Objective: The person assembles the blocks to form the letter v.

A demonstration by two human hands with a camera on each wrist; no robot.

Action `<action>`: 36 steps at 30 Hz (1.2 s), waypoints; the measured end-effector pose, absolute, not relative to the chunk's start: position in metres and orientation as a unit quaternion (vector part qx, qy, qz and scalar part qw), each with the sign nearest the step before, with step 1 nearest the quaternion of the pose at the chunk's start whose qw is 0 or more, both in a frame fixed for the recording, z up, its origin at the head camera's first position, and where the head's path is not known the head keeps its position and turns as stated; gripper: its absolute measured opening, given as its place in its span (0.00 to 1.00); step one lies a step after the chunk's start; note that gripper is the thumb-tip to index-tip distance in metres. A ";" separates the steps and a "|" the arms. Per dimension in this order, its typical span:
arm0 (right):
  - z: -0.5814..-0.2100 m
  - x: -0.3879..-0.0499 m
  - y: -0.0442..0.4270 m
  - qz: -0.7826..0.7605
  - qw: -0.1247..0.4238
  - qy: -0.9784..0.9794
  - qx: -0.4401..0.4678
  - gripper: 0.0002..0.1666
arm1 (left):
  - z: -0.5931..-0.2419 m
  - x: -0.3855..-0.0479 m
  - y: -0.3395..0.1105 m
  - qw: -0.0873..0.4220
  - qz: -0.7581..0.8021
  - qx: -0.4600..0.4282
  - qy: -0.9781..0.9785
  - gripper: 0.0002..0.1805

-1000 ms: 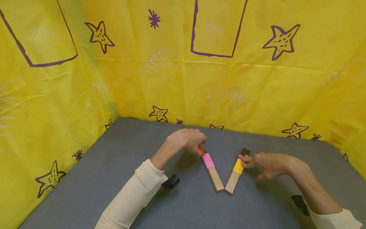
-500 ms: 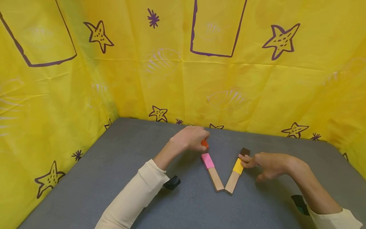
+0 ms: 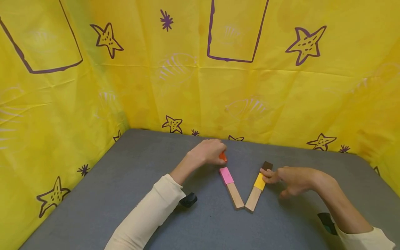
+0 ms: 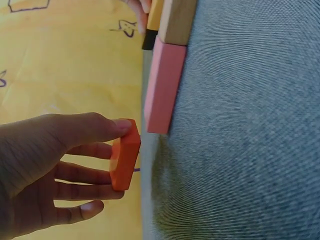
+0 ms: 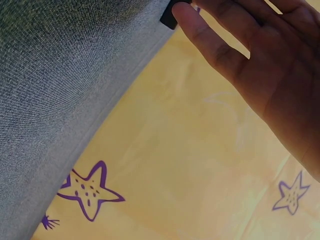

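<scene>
Between thumb and fingertips my left hand (image 3: 210,151) pinches an orange block (image 4: 126,156). In the left wrist view the block is held tilted, just above the table and apart from the end of a pink block (image 3: 226,176). That pink block meets a plain wooden block (image 3: 235,196), forming one arm of a V. The other arm is a second plain wooden block (image 3: 253,200), a yellow block (image 3: 259,181) and a dark brown block (image 3: 267,166). Fingers of my right hand (image 3: 295,180) rest on this row, near where yellow meets brown; they look extended in the right wrist view.
All the blocks lie on a grey cloth-covered table (image 3: 212,229). Yellow curtains (image 3: 200,90) with drawn starfish and fish stand along its back and sides. A black strap end (image 3: 188,200) shows beside the left wrist and another (image 3: 326,223) beside the right.
My left hand has lifted the orange block away from the pink block's far end and turned it slightly. The right hand and the rows stay in place.
</scene>
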State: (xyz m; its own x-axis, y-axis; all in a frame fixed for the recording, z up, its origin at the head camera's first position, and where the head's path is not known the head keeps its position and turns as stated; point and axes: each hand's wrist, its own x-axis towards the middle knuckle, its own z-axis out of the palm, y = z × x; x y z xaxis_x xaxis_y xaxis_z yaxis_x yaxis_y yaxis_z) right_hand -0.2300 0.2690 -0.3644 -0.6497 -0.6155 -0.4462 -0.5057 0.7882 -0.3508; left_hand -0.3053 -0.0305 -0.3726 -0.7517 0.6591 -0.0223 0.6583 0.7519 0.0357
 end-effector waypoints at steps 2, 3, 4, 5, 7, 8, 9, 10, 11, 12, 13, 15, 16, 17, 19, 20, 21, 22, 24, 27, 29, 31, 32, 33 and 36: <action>-0.365 -0.230 0.269 -0.098 0.279 0.903 -0.311 0.46 | -0.375 -0.307 -0.030 0.022 0.013 0.350 0.936 0.15; -0.365 -0.230 0.269 -0.098 0.278 0.903 -0.312 0.46 | -0.376 -0.307 -0.030 0.025 0.011 0.349 0.937 0.15; -0.365 -0.230 0.269 -0.099 0.279 0.903 -0.312 0.46 | -0.377 -0.307 -0.030 0.027 0.009 0.349 0.937 0.15; -0.365 -0.230 0.269 -0.101 0.280 0.903 -0.310 0.46 | -0.378 -0.308 -0.030 0.029 0.007 0.348 0.937 0.15; -0.365 -0.229 0.269 -0.103 0.281 0.902 -0.310 0.46 | -0.379 -0.308 -0.030 0.033 0.006 0.346 0.938 0.15; -0.365 -0.229 0.268 -0.103 0.281 0.903 -0.308 0.46 | -0.380 -0.308 -0.030 0.033 0.007 0.346 0.938 0.15; -0.365 -0.229 0.268 -0.105 0.284 0.903 -0.304 0.46 | -0.380 -0.308 -0.031 0.033 0.008 0.345 0.938 0.15; -0.365 -0.229 0.268 -0.106 0.286 0.904 -0.301 0.46 | -0.380 -0.309 -0.031 0.033 0.009 0.345 0.938 0.15; -0.365 -0.229 0.268 -0.106 0.286 0.904 -0.299 0.46 | -0.381 -0.309 -0.031 0.034 0.011 0.345 0.938 0.14; -0.365 -0.229 0.268 -0.104 0.284 0.903 -0.304 0.46 | -0.381 -0.309 -0.031 0.034 0.012 0.346 0.937 0.14; -0.365 -0.229 0.268 -0.105 0.286 0.904 -0.301 0.46 | -0.382 -0.309 -0.031 0.034 0.012 0.348 0.937 0.14; -0.364 -0.228 0.268 -0.108 0.288 0.904 -0.298 0.46 | -0.383 -0.309 -0.031 0.037 0.012 0.350 0.936 0.14; -0.364 -0.228 0.268 -0.107 0.288 0.904 -0.299 0.46 | -0.383 -0.309 -0.031 0.040 0.013 0.352 0.935 0.15; -0.364 -0.228 0.268 -0.107 0.287 0.904 -0.299 0.46 | -0.383 -0.309 -0.031 0.043 0.013 0.352 0.935 0.15; -0.364 -0.228 0.268 -0.107 0.287 0.904 -0.299 0.46 | -0.383 -0.310 -0.032 0.051 0.015 0.352 0.934 0.17; -0.364 -0.228 0.267 -0.107 0.286 0.904 -0.299 0.46 | -0.382 -0.311 -0.033 0.057 0.016 0.352 0.934 0.18; -0.364 -0.229 0.268 -0.106 0.285 0.904 -0.302 0.46 | -0.381 -0.311 -0.033 0.062 0.018 0.351 0.934 0.19; -0.364 -0.229 0.268 -0.105 0.283 0.903 -0.304 0.46 | -0.381 -0.312 -0.034 0.068 0.021 0.351 0.934 0.19; -0.364 -0.230 0.268 -0.103 0.281 0.903 -0.310 0.46 | -0.380 -0.313 -0.035 0.082 0.029 0.352 0.932 0.19; -0.364 -0.231 0.269 -0.103 0.283 0.903 -0.308 0.46 | -0.381 -0.315 -0.035 0.097 0.040 0.357 0.928 0.19; -0.363 -0.230 0.269 -0.103 0.285 0.902 -0.307 0.45 | -0.381 -0.316 -0.035 0.104 0.045 0.361 0.926 0.18; -0.363 -0.230 0.269 -0.102 0.286 0.902 -0.306 0.46 | -0.382 -0.315 -0.035 0.106 0.043 0.364 0.924 0.17; -0.364 -0.230 0.269 -0.101 0.284 0.902 -0.308 0.46 | -0.381 -0.315 -0.035 0.107 0.041 0.366 0.924 0.17; -0.364 -0.230 0.269 -0.101 0.283 0.902 -0.309 0.46 | -0.381 -0.315 -0.035 0.107 0.040 0.367 0.923 0.16; -0.364 -0.231 0.269 -0.097 0.281 0.901 -0.315 0.46 | -0.381 -0.315 -0.035 0.110 0.040 0.370 0.922 0.15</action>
State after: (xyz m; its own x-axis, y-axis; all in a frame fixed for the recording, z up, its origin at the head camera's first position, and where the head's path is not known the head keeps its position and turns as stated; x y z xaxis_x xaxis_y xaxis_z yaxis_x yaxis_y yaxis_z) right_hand -0.2306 0.2692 -0.3641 -0.6444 -0.6224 -0.4444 -0.5130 0.7827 -0.3524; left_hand -0.3146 -0.0349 -0.3809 -0.7015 0.6911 -0.1737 0.6736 0.7227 0.1549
